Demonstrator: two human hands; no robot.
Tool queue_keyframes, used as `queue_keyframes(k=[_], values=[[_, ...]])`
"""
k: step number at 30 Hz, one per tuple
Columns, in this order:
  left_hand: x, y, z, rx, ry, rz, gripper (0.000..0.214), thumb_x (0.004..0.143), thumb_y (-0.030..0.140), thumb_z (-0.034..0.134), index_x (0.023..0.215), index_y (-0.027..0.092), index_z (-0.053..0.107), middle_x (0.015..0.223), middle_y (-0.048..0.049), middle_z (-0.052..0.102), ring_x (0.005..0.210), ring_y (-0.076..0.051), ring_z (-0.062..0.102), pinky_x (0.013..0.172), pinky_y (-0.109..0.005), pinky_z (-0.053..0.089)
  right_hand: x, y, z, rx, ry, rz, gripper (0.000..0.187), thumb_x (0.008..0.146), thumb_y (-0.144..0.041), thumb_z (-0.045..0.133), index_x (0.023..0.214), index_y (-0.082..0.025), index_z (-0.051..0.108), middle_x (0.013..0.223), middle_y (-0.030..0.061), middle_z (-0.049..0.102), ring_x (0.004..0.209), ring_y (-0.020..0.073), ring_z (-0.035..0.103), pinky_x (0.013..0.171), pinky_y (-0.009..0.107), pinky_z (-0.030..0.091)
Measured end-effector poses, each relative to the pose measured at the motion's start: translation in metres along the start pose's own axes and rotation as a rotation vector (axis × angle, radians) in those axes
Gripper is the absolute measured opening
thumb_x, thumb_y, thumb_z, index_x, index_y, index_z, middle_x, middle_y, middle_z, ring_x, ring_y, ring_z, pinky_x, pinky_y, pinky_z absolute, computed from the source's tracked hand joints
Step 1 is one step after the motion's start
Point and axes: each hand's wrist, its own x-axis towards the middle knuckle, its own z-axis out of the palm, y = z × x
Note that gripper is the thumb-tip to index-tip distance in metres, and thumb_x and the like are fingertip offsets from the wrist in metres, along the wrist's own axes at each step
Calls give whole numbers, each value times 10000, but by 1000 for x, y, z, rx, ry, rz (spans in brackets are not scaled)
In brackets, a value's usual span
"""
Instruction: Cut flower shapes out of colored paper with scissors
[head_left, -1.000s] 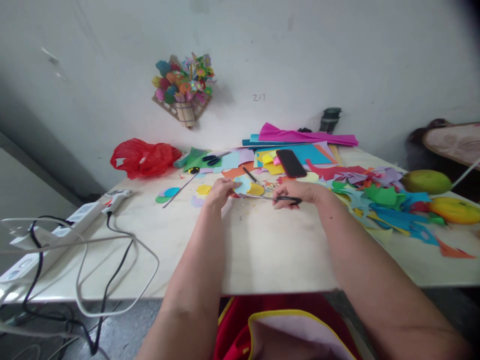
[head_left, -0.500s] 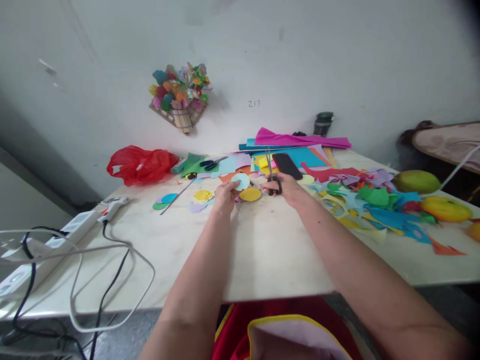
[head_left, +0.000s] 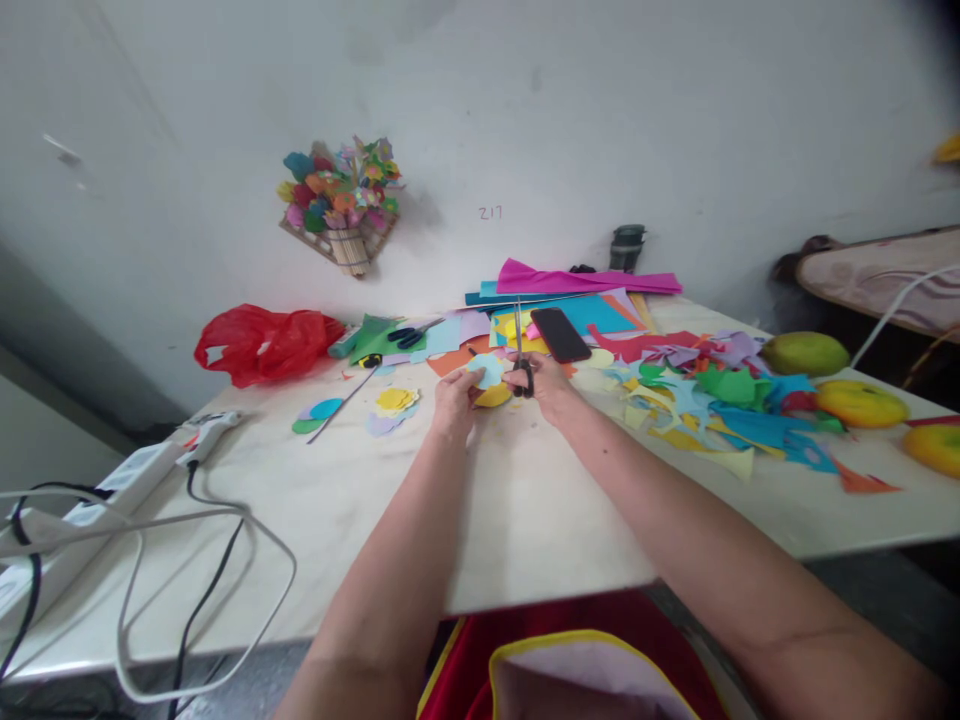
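My left hand [head_left: 453, 396] pinches a light blue paper circle [head_left: 487, 369] and holds it up above the table [head_left: 525, 500]. My right hand [head_left: 546, 383] is closed round the black handles of a pair of scissors [head_left: 520, 345], whose blades point up and away, right beside the blue circle. A yellow paper circle [head_left: 493, 397] lies on the table just under both hands. The two hands are close together, near the far middle of the table.
Coloured paper sheets [head_left: 585, 285], a black phone [head_left: 559, 334] and a second pair of scissors [head_left: 409, 335] lie behind the hands. Paper scraps [head_left: 720, 400] and fruit [head_left: 805, 353] fill the right side. A red bag [head_left: 259, 343], power strip [head_left: 112, 480] and cables [head_left: 187, 560] are on the left.
My right hand lifted the scissors from lying flat on the table and turned the blades upright. My left hand raised the blue circle, and the two hands drew closer together.
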Motion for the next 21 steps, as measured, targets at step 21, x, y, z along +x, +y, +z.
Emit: queue_keyframes(k=[21], values=[[2, -1, -1, 19, 49, 91, 268, 512, 232, 800, 527, 159, 543, 540, 23, 589, 543, -109, 589, 625, -247, 511, -1, -7, 11, 2, 205, 65, 358, 517, -190, 739, 824, -201, 554, 526, -48, 553, 484, 133, 560, 398, 225, 393]])
